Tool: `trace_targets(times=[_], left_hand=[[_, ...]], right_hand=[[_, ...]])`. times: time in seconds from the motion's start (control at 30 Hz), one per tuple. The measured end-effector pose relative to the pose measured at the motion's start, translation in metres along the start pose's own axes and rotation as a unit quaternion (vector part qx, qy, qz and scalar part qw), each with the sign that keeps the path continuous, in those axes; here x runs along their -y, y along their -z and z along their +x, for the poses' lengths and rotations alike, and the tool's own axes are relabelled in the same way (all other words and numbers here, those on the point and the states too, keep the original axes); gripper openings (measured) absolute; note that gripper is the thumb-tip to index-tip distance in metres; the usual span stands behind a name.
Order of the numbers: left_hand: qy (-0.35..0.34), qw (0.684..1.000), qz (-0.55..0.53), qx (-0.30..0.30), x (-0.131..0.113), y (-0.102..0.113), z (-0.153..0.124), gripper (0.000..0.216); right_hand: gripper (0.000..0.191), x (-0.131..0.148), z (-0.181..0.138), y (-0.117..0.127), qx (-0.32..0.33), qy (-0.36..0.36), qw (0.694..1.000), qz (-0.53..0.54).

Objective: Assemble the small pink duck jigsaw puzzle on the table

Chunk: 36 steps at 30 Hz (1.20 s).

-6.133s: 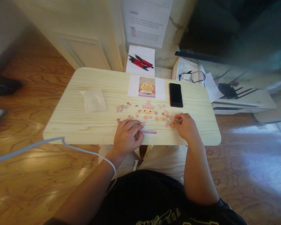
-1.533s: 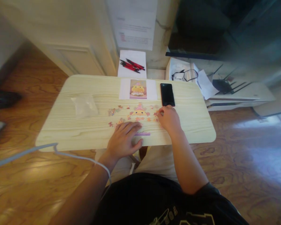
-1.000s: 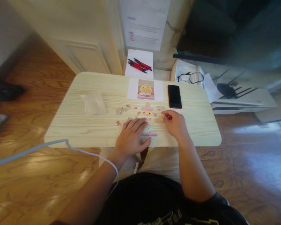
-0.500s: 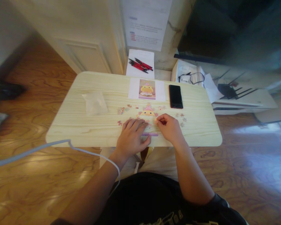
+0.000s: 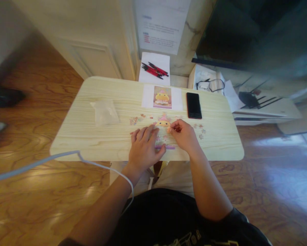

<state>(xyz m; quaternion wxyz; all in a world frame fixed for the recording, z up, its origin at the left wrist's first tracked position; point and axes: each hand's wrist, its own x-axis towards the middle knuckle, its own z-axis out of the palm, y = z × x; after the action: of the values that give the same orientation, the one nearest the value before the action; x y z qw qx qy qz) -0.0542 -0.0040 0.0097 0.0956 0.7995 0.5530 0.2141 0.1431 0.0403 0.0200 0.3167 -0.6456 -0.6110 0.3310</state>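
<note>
A partly joined jigsaw puzzle (image 5: 164,122) with a yellow face and pink top lies on the table between my hands. My left hand (image 5: 144,145) rests with fingers spread at its left side, the fingertips touching its lower left edge. At the right edge of the puzzle, my right hand (image 5: 183,135) pinches a small puzzle piece (image 5: 169,130) between thumb and forefinger. A purple strip of joined pieces (image 5: 165,147) lies nearer to me. Loose puzzle pieces (image 5: 201,131) are scattered to the right, and more loose pieces (image 5: 134,120) lie to the left.
Behind the puzzle lies a printed reference picture (image 5: 162,97) on white paper, with a black phone (image 5: 194,105) to its right. A clear plastic bag (image 5: 106,113) is at the table's left. Red pens (image 5: 155,70) lie beyond the far edge. A grey cable (image 5: 40,166) crosses my left forearm.
My left hand has shifted up to the lower edge of the puzzle. My right hand has moved slightly up with its piece, closer to the yellow face. The view has shifted slightly.
</note>
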Motion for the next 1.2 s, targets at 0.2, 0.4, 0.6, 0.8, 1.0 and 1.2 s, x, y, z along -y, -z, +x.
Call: trace_targets(times=[0.2,0.4,0.6,0.8,1.0,1.2], left_hand=[[0.013,1.000,-0.003,-0.007,0.000,-0.004,0.000,0.068],[0.008,1.000,-0.006,0.001,0.001,-0.003,-0.001,0.076],[-0.004,1.000,-0.028,0.013,0.001,-0.001,0.001,0.084],[0.029,0.999,-0.021,-0.008,0.001,-0.003,0.003,0.082],[0.032,0.999,-0.022,-0.015,0.000,-0.001,0.003,0.068],[0.001,1.000,-0.018,0.018,-0.002,0.004,0.003,0.058]], right_hand=[[0.008,0.014,0.014,-0.021,0.015,0.009,0.999,-0.051],[0.005,0.021,0.022,-0.031,0.024,0.024,0.994,-0.100],[0.005,0.024,0.019,-0.027,0.012,0.047,0.990,-0.132],[0.016,0.017,0.008,-0.016,0.001,0.067,0.990,-0.125],[0.014,0.005,0.002,-0.003,-0.015,0.048,0.991,-0.122],[0.010,-0.018,-0.002,0.026,-0.058,0.011,0.991,-0.122]])
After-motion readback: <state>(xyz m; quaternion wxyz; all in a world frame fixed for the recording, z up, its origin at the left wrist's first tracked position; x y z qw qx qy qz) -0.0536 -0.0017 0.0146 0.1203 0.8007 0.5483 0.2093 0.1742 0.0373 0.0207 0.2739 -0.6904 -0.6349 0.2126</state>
